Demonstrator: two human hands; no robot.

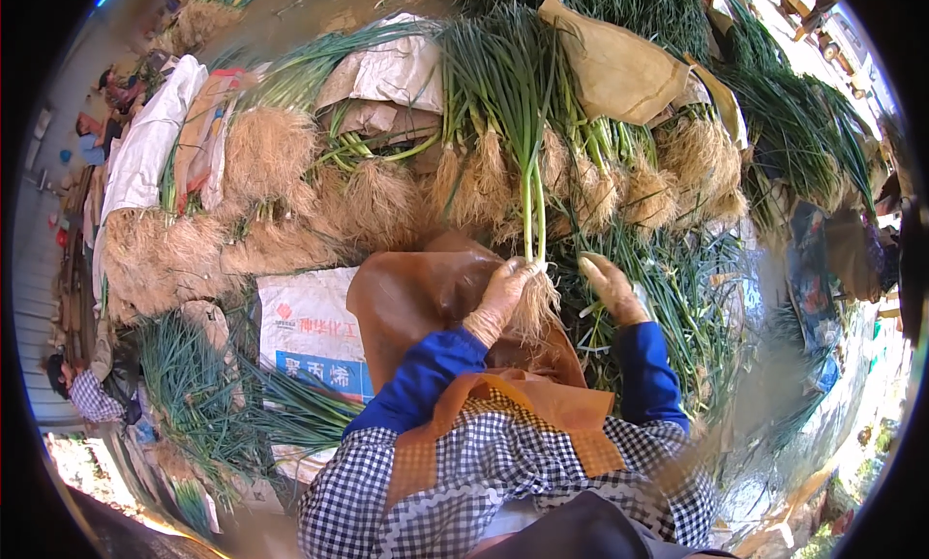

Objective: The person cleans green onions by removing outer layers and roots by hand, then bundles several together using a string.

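My left hand (505, 290) is closed round the white lower stems of a few scallions (533, 211). Their long green leaves point away from me, over the heap beyond. Pale, stringy roots (537, 309) hang below my grip, above the brown apron (426, 283) spread across my lap. Just right of these roots, my right hand (612, 286) is apart from them, its fingers stretched out and nothing visible in them. Loose green leaves and trimmings (668, 341) lie below and beside it.
Bundles of rooted scallions (377, 203) are piled across the far side, partly under tan and white sacks (619, 60). More leaves lie at left (194, 385), beside a printed white sack (305, 307). Several people (92, 394) are at the far left edge.
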